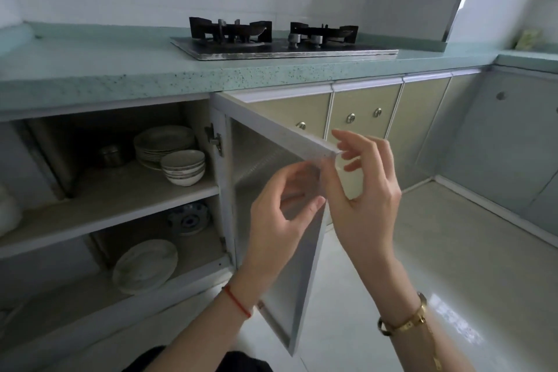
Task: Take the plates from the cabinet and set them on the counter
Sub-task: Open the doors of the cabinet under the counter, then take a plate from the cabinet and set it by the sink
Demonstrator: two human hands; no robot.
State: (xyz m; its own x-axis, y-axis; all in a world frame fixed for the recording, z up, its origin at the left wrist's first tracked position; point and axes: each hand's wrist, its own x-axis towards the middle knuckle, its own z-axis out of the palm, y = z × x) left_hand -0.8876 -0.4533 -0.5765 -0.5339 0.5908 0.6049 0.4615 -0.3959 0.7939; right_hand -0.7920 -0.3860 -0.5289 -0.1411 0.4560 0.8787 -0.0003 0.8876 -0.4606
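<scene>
A stack of white plates (163,140) sits on the upper shelf of the open cabinet (120,196), with stacked white bowls (182,167) in front of it. On the lower shelf a large white plate (145,266) leans beside a blue-patterned dish (188,217). The cabinet door (262,160) stands swung out. My left hand (283,214) hovers at its inner side with fingers loosely curled, holding nothing. My right hand (365,190) is at the door's outer top corner, its relaxed fingertips touching the edge. The green speckled counter (120,69) runs above.
A two-burner gas stove (283,39) sits on the counter to the right of the open cabinet. A small metal tin (110,155) stands behind the plates. Closed cabinet doors (362,118) with round knobs continue to the right. Pale tiled floor (422,251) lies below.
</scene>
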